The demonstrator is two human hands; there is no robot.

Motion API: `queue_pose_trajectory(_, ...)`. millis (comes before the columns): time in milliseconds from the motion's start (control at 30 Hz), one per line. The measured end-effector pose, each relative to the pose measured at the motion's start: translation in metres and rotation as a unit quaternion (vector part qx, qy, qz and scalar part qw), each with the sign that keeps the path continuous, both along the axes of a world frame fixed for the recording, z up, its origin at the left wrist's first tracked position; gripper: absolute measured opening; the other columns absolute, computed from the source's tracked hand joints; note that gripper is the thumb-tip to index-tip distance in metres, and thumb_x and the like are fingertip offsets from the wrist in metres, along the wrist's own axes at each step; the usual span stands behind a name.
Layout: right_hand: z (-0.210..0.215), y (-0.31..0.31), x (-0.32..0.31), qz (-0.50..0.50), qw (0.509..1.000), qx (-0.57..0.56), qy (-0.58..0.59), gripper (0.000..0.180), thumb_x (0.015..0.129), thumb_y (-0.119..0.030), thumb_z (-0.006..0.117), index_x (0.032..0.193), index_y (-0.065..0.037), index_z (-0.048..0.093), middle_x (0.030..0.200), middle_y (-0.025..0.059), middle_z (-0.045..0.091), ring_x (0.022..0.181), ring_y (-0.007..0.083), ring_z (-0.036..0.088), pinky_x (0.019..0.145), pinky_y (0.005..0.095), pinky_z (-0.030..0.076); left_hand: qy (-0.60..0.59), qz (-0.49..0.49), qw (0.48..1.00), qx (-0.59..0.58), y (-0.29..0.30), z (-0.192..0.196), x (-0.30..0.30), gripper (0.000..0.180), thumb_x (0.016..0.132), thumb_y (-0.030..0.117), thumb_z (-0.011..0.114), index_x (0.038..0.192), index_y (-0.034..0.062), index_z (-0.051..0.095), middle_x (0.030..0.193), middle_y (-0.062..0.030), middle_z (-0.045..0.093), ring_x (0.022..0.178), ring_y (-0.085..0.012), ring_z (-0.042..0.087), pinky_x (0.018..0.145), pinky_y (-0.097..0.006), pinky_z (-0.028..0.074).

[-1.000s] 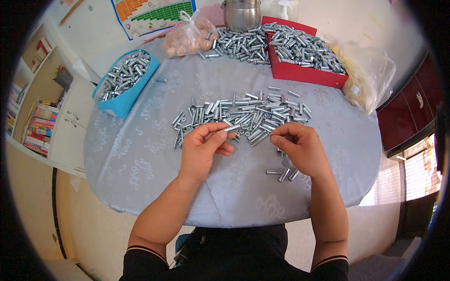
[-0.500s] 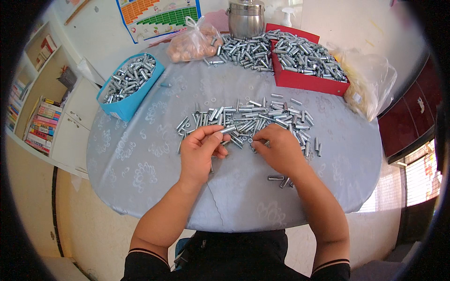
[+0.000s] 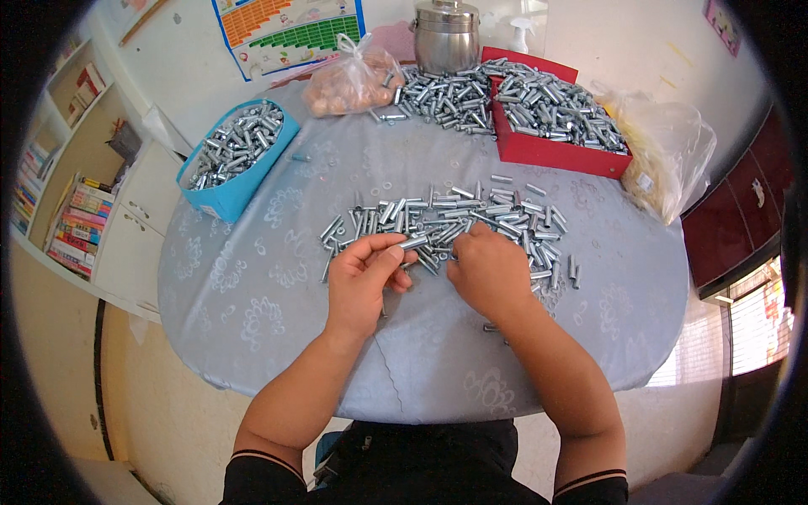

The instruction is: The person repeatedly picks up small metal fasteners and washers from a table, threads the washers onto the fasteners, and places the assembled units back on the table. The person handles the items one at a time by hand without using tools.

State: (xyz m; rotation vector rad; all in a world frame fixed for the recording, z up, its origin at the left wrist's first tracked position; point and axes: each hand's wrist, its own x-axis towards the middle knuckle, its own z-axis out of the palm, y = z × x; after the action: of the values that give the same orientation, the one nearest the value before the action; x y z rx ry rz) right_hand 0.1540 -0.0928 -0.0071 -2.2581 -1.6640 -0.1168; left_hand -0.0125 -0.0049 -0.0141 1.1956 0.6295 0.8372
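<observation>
My left hand (image 3: 360, 282) pinches a shiny metal sleeve (image 3: 414, 242) between thumb and forefinger, its free end pointing right. The other fingers curl beneath it. To its right, my right hand (image 3: 490, 273) reaches down at the near edge of a loose pile of metal sleeves and bolts (image 3: 459, 209). Its fingers are bent together, and the back of the hand hides whatever lies between the tips. Small washers (image 3: 387, 185) are scattered at the pile's far left side. A few metal pieces (image 3: 491, 327) lie partly under my right wrist.
A blue box (image 3: 227, 202) full of assembled anchor bolts stands left. A red box (image 3: 555, 158) at the back right is heaped with more, beside another heap (image 3: 450, 97). Around them are a tied plastic bag (image 3: 349, 84), a steel pot (image 3: 446, 42) and a clear bag (image 3: 669, 160).
My right hand has shifted slightly left toward my left hand, its fingers drawn closer together. My left hand still holds the sleeve. The whole view has tilted a little.
</observation>
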Motion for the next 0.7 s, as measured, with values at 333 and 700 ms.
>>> queue_pose_trajectory(333,0.001,-0.013,0.017,0.012,0.897,0.189,0.400,0.016,0.075,-0.004,0.074,0.089,-0.001,0.067,0.089,0.0058,0.067,0.071,0.0167,0.064,0.063,0.0281,0.051,-0.011,-0.051,0.999,-0.008,-0.006,0.004,0.001,0.020,0.092,0.009,0.058,0.109,0.0000,0.064,0.093,-0.0112,0.071,0.064,-0.0114,0.062,0.059,-0.024,0.052)
queue_pose_trajectory(700,0.006,-0.020,0.006,0.036,0.778,0.184,0.599,0.016,0.079,0.000,0.074,0.091,-0.001,0.064,0.085,-0.0003,0.065,0.072,0.0054,0.058,0.062,0.0205,0.047,0.019,-0.070,0.997,0.003,-0.008,0.007,0.002,0.021,0.093,0.007,0.057,0.111,-0.0009,0.063,0.093,-0.0105,0.071,0.066,-0.0122,0.064,0.059,-0.025,0.054)
